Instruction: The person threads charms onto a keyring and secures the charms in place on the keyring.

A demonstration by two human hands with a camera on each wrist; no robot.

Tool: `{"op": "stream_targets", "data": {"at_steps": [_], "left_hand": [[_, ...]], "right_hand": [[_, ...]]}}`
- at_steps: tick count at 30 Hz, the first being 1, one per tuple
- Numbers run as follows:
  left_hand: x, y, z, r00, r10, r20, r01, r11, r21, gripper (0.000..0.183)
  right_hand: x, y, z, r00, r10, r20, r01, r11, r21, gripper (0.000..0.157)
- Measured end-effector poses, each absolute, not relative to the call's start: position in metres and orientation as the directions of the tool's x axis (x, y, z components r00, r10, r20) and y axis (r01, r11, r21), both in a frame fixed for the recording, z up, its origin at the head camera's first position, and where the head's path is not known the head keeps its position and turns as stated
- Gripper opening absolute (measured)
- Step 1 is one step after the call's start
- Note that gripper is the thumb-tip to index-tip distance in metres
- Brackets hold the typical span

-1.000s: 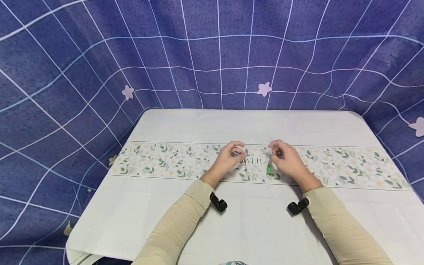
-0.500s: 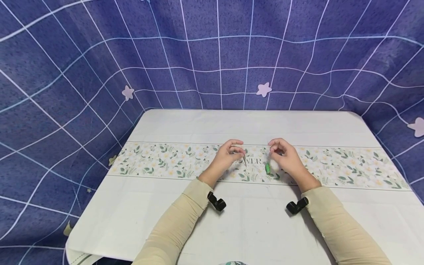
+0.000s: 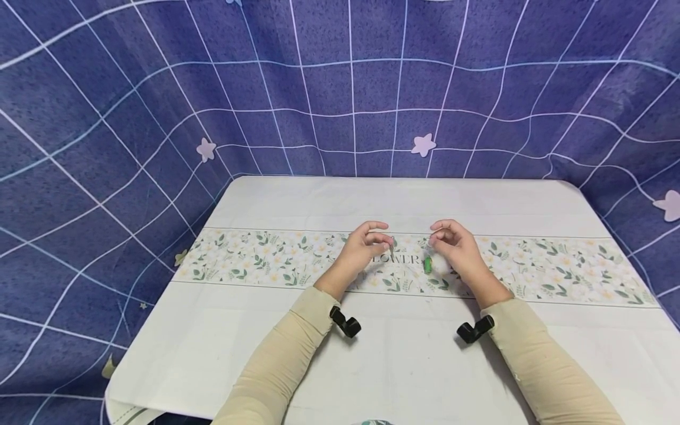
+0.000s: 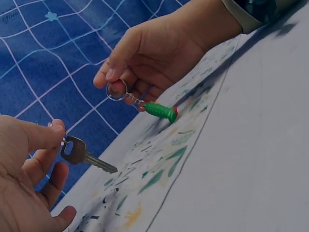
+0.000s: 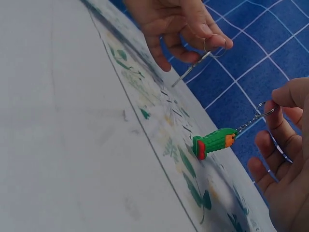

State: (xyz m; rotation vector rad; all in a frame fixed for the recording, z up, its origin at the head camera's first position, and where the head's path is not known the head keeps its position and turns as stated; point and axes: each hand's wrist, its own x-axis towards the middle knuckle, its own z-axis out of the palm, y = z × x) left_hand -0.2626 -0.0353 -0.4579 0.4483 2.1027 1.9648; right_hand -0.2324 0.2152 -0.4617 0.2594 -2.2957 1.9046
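My left hand (image 3: pixel 363 247) is over the floral strip, left of the printed lettering. Between thumb and forefinger it pinches a small metal ring, from which a key (image 4: pixel 99 163) hangs in the left wrist view, blade slanting down. Opposite it, my right hand (image 3: pixel 459 247) pinches the split ring of a keychain. A short chain links that ring to a green figure-shaped charm (image 5: pixel 215 141) with an orange patch and a red end. Key and charm hang in the air, apart from each other. The remaining fingers of both hands are loosely bent.
Below the hands is a table with a white cloth (image 3: pixel 393 354) and a floral printed strip (image 3: pixel 276 257) across it. A blue gridded curtain (image 3: pixel 329 82) with pale stars encloses the back and sides. Black wrist devices (image 3: pixel 345 322) sit at both sleeve cuffs.
Both hands have shifted very slightly away from the body and to the left. The green charm has swung or turned a little, up and leftward. Each hand keeps its pinch.
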Motion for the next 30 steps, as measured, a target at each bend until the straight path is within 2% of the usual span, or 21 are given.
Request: {"op": "stream_targets", "data": {"at_steps": [5, 12, 30], "left_hand": [[-0.265, -0.035, -0.452, -0.929, 0.367, 0.04, 0.06, 0.044, 0.997, 0.043], [-0.267, -0.036, -0.447, -0.939, 0.342, 0.038, 0.059, 0.052, 0.997, 0.04], [-0.268, -0.033, -0.432, -0.938, 0.304, 0.167, 0.198, 0.074, 0.977, 0.039]], "right_hand": [[-0.236, 0.215, -0.457, -0.974, -0.027, 0.227, -0.228, 0.114, -0.967, 0.027], [-0.24, 0.214, -0.455, -0.974, -0.022, 0.227, -0.228, 0.044, -0.973, 0.02], [-0.246, 0.204, -0.448, -0.967, -0.024, 0.255, -0.249, -0.145, -0.958, 0.018]]}}
